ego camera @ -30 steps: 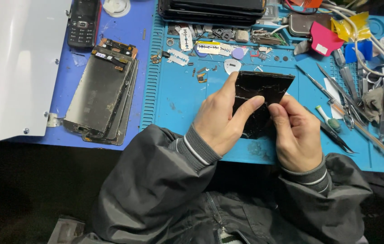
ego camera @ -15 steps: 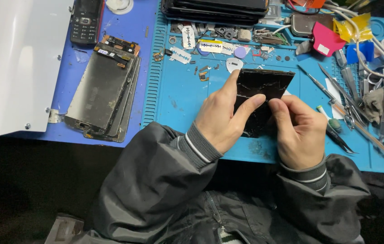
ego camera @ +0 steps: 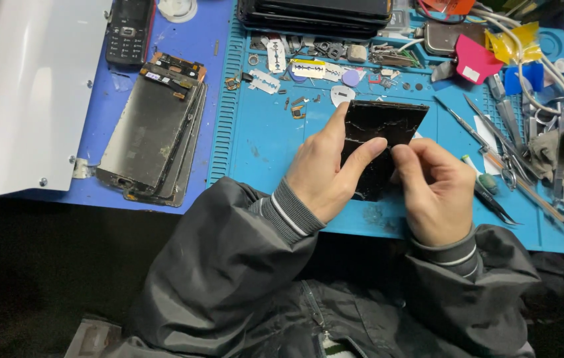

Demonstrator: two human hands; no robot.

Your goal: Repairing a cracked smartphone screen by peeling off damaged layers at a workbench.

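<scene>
Since the earlier frame almost nothing shifts: our hands stay on the cracked black screen, and the thumbs only creep slightly along its lower part.

Going from the big things down, the blue work mat [ego camera: 262, 142] fills the upper right of the view, with a white metal sheet [ego camera: 23, 93] off at 9 o'clock and a stack of stripped phone panels [ego camera: 152, 129] between them. A pile of dark phones [ego camera: 315, 13] sits at 12 o'clock, tweezers and picks [ego camera: 494, 142] spread out at 3 o'clock, and razor blades and tiny parts [ego camera: 282, 66] lie scattered at 11 o'clock from the hands.

The screen [ego camera: 388, 122] is at the centre of the mat, raised off it and tilted, its top edge pointing to 12 o'clock. Cracks run across the glass, and it looks bare, with no frame on it. We judge the stripping is well along and that the work left is on its lower edge, though what exactly is being picked at we cannot tell.

Our left hand [ego camera: 325, 166] closes on the screen's left side, forefinger stretched up the edge, thumb pressed across the face. Our right hand [ego camera: 434, 189] is curled tight at 5 o'clock of the screen, fingertips pinching its lower right part.
</scene>
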